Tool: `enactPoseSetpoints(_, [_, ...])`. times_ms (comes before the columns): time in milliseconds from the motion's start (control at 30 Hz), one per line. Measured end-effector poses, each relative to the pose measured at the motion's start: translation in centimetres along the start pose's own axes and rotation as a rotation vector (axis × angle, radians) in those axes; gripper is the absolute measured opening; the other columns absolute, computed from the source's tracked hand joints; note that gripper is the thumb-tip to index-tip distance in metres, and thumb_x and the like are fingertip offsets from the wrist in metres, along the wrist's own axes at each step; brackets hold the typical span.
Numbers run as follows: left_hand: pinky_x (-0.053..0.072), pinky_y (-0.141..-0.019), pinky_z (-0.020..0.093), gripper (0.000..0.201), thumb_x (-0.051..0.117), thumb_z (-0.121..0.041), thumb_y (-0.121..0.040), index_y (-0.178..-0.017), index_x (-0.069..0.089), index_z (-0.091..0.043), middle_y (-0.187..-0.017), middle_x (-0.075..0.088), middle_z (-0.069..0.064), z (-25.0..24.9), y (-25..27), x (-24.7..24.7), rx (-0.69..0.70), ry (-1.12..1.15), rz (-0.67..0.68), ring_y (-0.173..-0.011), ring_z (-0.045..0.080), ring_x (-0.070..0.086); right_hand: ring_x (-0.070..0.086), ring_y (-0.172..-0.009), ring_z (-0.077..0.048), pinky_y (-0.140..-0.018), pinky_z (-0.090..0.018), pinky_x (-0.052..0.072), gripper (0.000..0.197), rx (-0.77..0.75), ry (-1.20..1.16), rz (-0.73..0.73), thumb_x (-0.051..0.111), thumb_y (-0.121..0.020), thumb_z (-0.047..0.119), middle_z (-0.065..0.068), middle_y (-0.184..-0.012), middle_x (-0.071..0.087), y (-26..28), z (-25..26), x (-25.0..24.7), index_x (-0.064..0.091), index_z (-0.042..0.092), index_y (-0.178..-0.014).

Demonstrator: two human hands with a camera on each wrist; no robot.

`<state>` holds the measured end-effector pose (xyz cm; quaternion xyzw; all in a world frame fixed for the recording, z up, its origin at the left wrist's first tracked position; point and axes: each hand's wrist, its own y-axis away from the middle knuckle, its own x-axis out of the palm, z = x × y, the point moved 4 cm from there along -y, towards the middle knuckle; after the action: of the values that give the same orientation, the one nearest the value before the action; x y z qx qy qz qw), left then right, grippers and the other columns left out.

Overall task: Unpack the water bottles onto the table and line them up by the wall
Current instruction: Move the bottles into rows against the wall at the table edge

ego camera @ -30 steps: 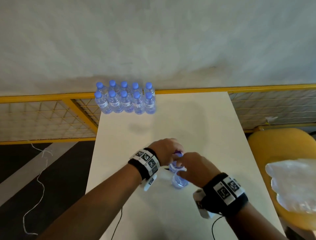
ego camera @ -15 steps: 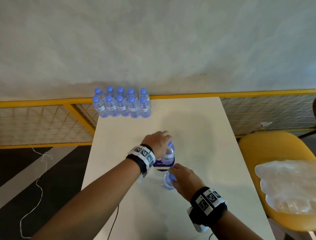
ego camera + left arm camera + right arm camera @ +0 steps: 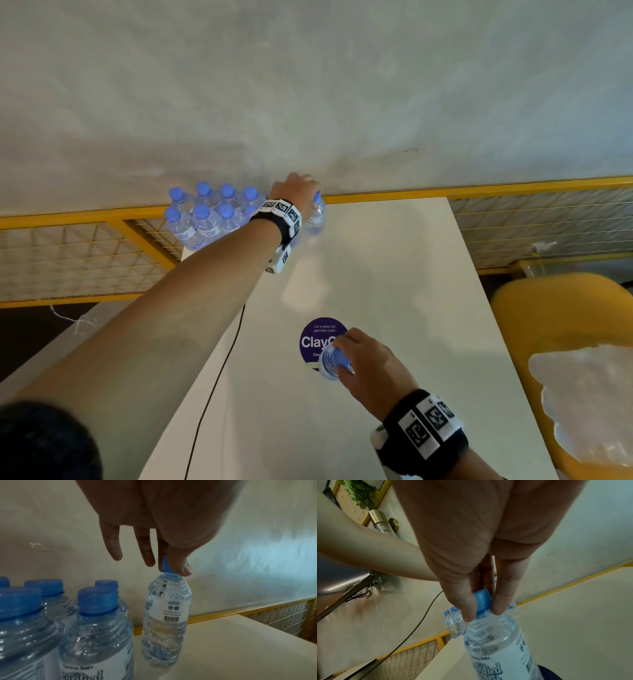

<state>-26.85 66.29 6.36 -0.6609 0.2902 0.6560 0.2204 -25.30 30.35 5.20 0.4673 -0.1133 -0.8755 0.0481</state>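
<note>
**Two bottles in hand, one at the wall, one mid-table**

Left hand [image 3: 297,192] reaches to the far edge of the white table [image 3: 394,274], beside the wall [image 3: 308,85]. Thumb and fingertips pinch the blue cap of a bottle [image 3: 165,616]; the other fingers hang straight. That bottle hangs nearly upright, its base tilted slightly, at or just above the tabletop; contact cannot be told. It sits just right of the bottle group [image 3: 209,216], which stands in two rows at the table's far left corner against the wall.

Right hand [image 3: 368,368] is mid-table, near the person. Its fingertips grip the blue cap of a second bottle [image 3: 498,646], held tilted over a purple round sticker [image 3: 317,339].

A yellow chair [image 3: 565,308] stands right of the table with crumpled clear plastic wrap [image 3: 589,404] on its seat. A yellow mesh railing [image 3: 78,253] runs along the wall.
</note>
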Motion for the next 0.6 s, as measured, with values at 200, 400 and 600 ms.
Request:
enactPoseSetpoints(200, [0.050, -0.090, 0.044, 0.023, 0.066, -0.028, -0.097, -0.120, 0.064, -0.023, -0.124, 0.059, -0.002, 2.4, -3.4, 2.6, -0.036, -0.025, 0.054, -0.119, 0.029, 0.053, 0.063, -0.097, -0.009, -0.081, -0.020, 0.055, 0.029, -0.029, -0.036, -0.031, 0.061, -0.090, 0.029, 0.014, -0.114, 0.056, -1.8, -0.6, -0.4, 0.059, 0.025, -0.119])
enactPoseSetpoints(400, [0.049, -0.089, 0.043, 0.012, 0.065, -0.025, -0.096, -0.107, 0.064, -0.020, -0.117, 0.060, 0.003, 3.7, -4.3, 3.3, -0.051, 0.002, 0.079, -0.113, 0.032, 0.055, 0.062, -0.085, -0.010, -0.075, -0.025, 0.055, 0.025, -0.016, -0.051, -0.066, 0.062, -0.086, 0.030, 0.013, -0.104, 0.055, -2.9, -1.2, -1.2, 0.060, 0.027, -0.110])
enactPoseSetpoints(600, [0.048, -0.099, 0.051, 0.059, 0.060, -0.013, -0.092, -0.148, 0.047, -0.024, -0.138, 0.055, 0.004, 3.5, 0.3, 1.3, -0.051, 0.102, -0.040, -0.129, 0.035, 0.050, 0.060, -0.078, -0.012, -0.071, -0.025, 0.052, 0.022, -0.026, -0.043, -0.095, 0.066, -0.080, 0.025, 0.011, -0.097, 0.058, -5.5, -1.4, -4.0, 0.064, 0.027, -0.102])
